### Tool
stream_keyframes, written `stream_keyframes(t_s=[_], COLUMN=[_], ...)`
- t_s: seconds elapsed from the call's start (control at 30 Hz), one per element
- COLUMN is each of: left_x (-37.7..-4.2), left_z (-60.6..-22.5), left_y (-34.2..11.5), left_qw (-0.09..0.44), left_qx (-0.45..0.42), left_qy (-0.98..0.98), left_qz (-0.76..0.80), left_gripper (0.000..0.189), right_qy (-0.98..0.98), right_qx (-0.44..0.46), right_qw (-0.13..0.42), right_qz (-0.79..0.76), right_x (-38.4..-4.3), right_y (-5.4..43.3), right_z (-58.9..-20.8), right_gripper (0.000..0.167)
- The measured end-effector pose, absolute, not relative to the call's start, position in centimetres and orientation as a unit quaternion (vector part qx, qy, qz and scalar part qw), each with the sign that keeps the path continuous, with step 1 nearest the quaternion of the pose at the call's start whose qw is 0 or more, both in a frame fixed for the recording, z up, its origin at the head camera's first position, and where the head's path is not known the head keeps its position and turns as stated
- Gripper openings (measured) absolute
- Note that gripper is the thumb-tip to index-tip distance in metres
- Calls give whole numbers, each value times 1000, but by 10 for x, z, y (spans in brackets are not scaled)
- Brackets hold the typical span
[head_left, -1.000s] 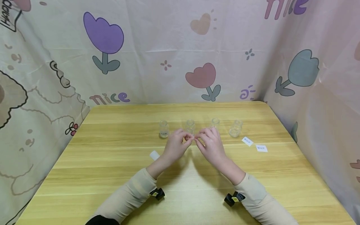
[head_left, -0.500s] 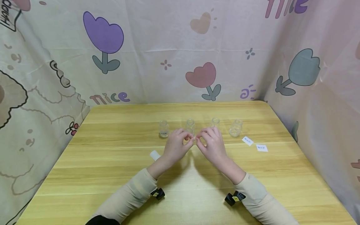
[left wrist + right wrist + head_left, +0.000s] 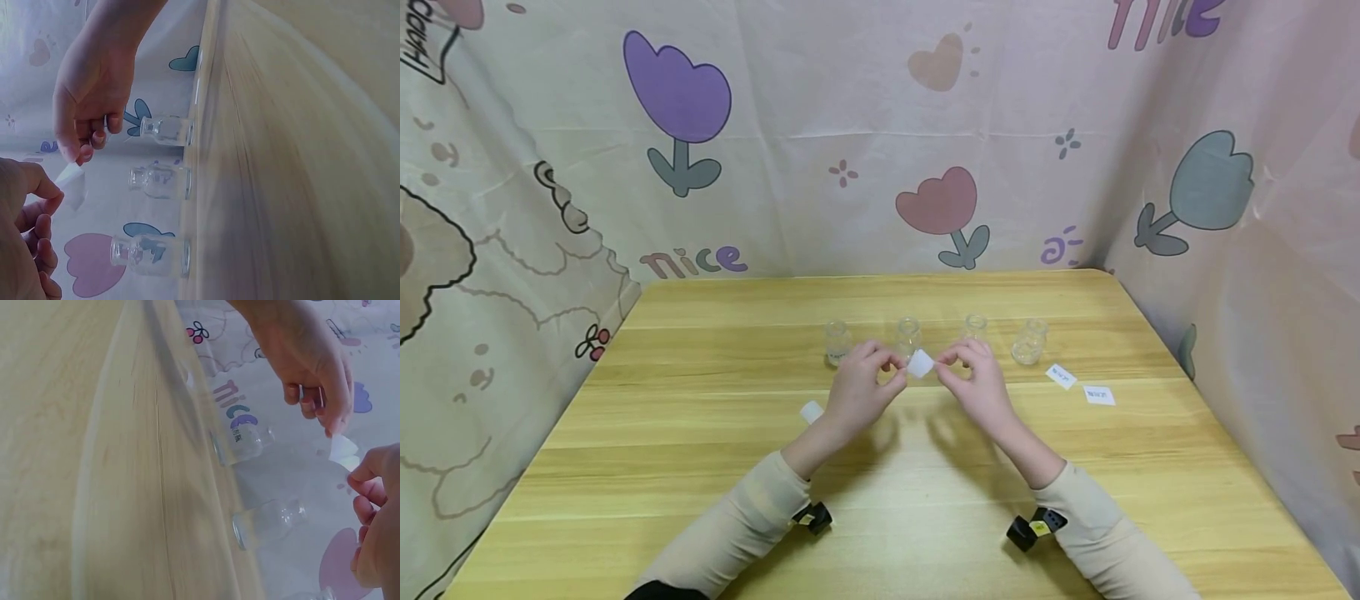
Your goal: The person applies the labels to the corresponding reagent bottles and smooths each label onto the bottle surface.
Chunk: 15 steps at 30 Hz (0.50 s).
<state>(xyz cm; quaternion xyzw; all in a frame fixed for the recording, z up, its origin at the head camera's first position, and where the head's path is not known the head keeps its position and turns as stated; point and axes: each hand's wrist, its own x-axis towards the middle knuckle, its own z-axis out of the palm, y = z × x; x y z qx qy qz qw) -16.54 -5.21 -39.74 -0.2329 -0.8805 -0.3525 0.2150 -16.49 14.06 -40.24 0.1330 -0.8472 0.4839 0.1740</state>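
Between the two hands is a small white label (image 3: 921,363), held up off the table in front of the glass bottles. My left hand (image 3: 865,387) pinches its left edge with thumb and index finger. On the opposite edge, the thumb and index finger of my right hand (image 3: 977,387) pinch too. In the right wrist view the label (image 3: 344,452) looks split into two thin layers near the right fingertips. A clear glass bottle (image 3: 909,332) stands upright just behind it. The leftmost bottle (image 3: 837,343) bears a label with dark print.
Two more bottles, a middle one (image 3: 975,327) partly behind the right hand and a right one (image 3: 1029,342), complete the row. Two printed labels (image 3: 1061,377) lie on the wooden table (image 3: 925,517) at right. A blank white slip (image 3: 812,412) lies by the left wrist.
The hands have drawn slightly apart from nearly touching fingertips. The label, mostly hidden between the fingers before, now shows its white face. Bottles and loose labels stay put.
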Motion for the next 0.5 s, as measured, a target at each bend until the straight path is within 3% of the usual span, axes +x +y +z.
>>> stream_keyframes(t_s=[0.5], left_x=[-164], left_z=[-397], left_y=[-75], left_qw=[242], left_qx=[-225], left_qy=[-901], left_qz=[-281], left_gripper=[4], right_qy=[-848], right_qx=[109], right_qw=[169], right_qz=[490], right_x=[-163], right_y=[150], right_z=[-404], right_gripper=[7])
